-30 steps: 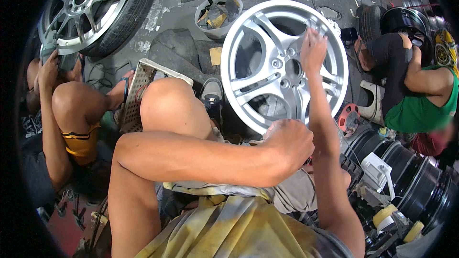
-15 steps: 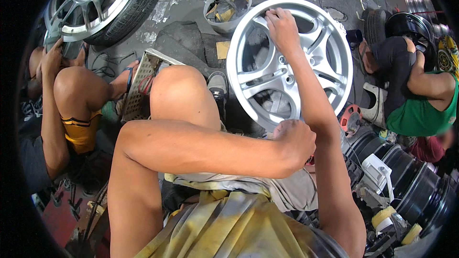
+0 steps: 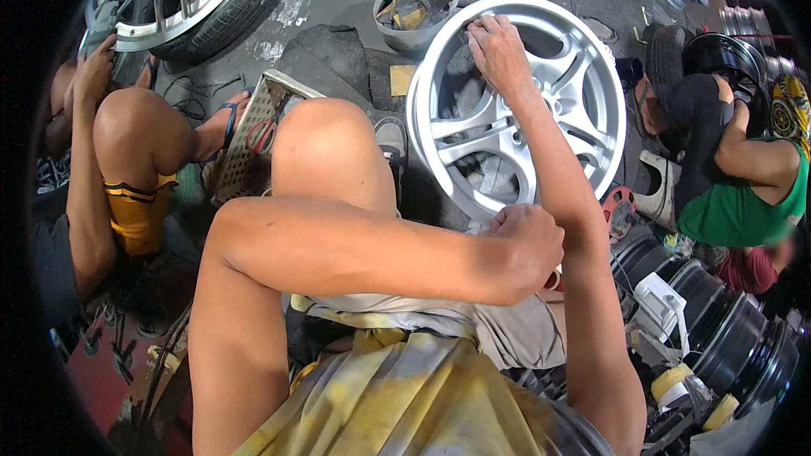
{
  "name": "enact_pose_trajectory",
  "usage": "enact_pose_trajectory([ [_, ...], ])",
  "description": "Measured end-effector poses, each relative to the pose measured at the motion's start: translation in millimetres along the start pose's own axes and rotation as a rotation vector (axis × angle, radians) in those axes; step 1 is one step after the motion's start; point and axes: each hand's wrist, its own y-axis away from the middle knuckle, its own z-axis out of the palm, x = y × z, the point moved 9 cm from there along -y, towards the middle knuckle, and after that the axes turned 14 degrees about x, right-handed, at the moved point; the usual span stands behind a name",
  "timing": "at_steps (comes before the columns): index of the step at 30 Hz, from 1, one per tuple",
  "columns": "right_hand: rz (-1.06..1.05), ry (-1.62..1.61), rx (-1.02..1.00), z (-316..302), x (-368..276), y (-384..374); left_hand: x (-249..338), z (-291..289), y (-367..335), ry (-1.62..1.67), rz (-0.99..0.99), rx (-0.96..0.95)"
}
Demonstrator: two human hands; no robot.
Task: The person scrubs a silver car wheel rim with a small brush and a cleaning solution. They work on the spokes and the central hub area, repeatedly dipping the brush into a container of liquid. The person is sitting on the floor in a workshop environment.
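Note:
A silver alloy wheel [image 3: 483, 116] stands before me, face up and tilted, with wide double spokes. My right hand [image 3: 498, 44] reaches over it to the far left part. Its fingers are bent and pressed together against the inner edge of the rim, by the end of a spoke. Whatever is under the fingertips is hidden. Beneath my right forearm, my left hand [image 3: 528, 241] is closed at the wheel's near rim. The fingers curl out of sight there, and my left forearm lies across my raised knee [image 3: 329, 148].
A bucket of scraps [image 3: 416, 21] stands behind the wheel. Left are a plastic crate [image 3: 253, 131], a tyred wheel [image 3: 220, 34] and a co-worker's hand [image 3: 97, 63]. Another person in green [image 3: 743, 203] sits right. Dark rims [image 3: 718, 329] lie near right.
The view has shifted slightly, so the surroundings sit further right. My right hand's fingertips have moved a little leftward and nearer along the inner rim. My left hand stays at the near rim.

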Motion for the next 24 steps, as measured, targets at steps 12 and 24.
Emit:
enact_pose_trajectory([
  [12, 0.160, -0.261, 0.062, -55.6, -99.7, 114.7, 19.1, -2.9, 28.4, 0.036, 0.056, -0.064],
  [24, -0.045, -0.252, -0.111, -50.6, -92.3, 99.1, 10.6, 5.4, 27.1, -0.027, 0.052, -0.027],
])
